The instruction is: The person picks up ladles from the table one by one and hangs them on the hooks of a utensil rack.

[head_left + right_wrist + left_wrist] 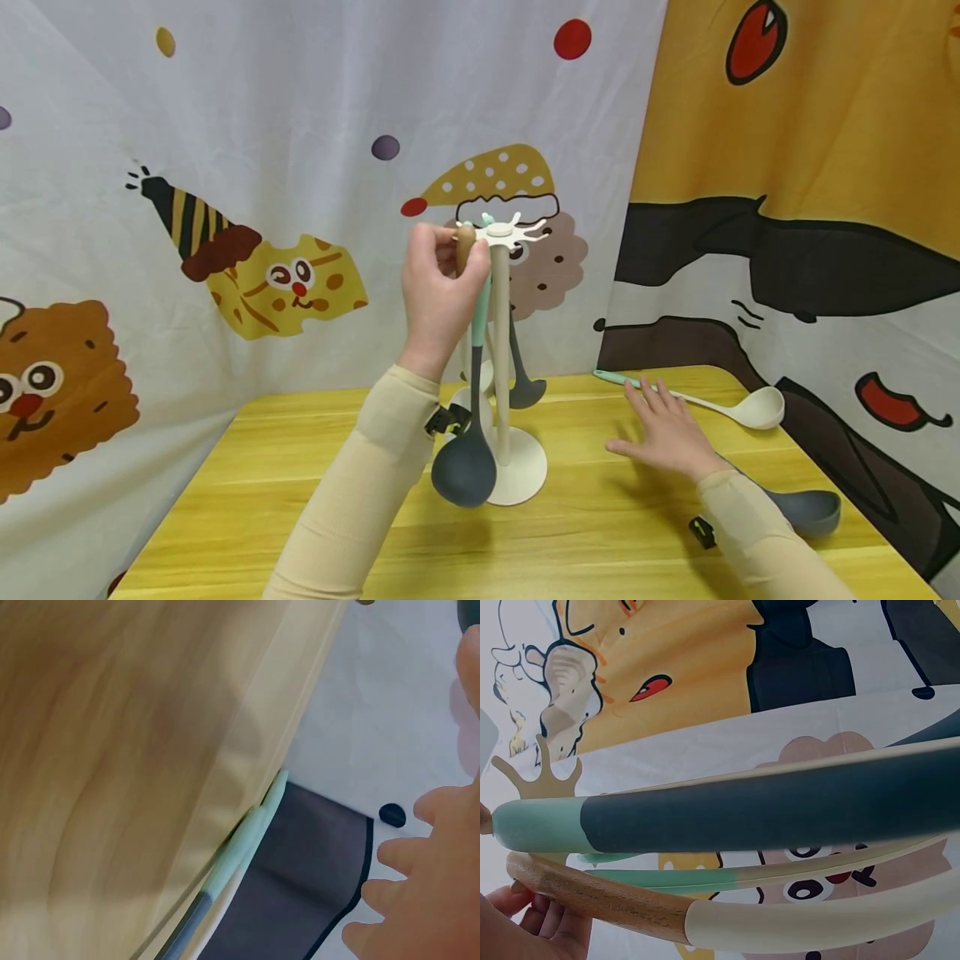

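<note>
Wooden-handled utensil [466, 247] is hanging by the rack [503, 350], toward the far edge of the surface [300, 475], the left hand [441, 296] pinching its handle [607, 895]; the right hand [667, 437] is hovering, fingers spread, gripping nothing. Poor hooking could be causing a drop; the crowding dark ladle [465, 473], a snag.
</note>
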